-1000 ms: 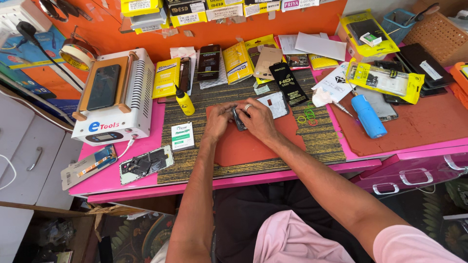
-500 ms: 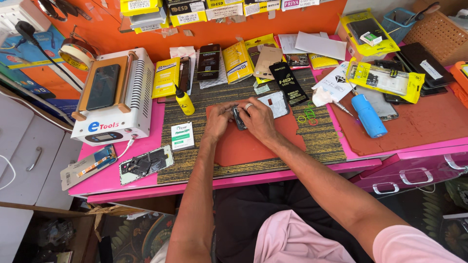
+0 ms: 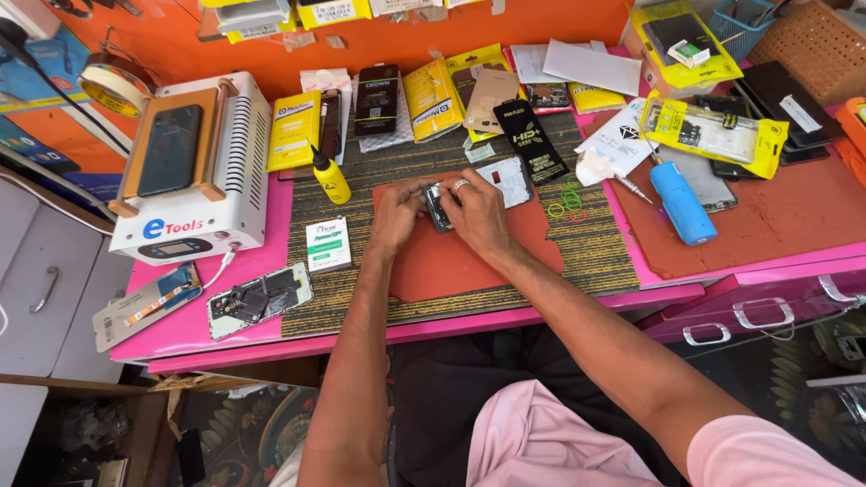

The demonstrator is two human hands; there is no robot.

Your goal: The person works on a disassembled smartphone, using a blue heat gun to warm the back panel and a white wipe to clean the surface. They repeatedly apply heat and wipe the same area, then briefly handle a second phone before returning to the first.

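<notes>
My left hand (image 3: 397, 215) and my right hand (image 3: 479, 216) meet over an orange work mat (image 3: 451, 263) on a pink bench. Between them they hold a small dark phone part (image 3: 439, 206), mostly hidden by the fingers. A ring shows on my right hand. A grey phone back panel (image 3: 511, 179) lies just beyond my right hand, and a yellow squeeze bottle (image 3: 330, 176) stands to the left of my left hand.
A white screen-separator machine (image 3: 194, 171) with a phone on top stands at the left. An opened phone frame (image 3: 260, 299) and a small white box (image 3: 327, 244) lie front left. A blue cylinder (image 3: 682, 202), yellow packets and tools crowd the right and back.
The hands stay in the same place over the mat, with only slight finger shifts on the small part.
</notes>
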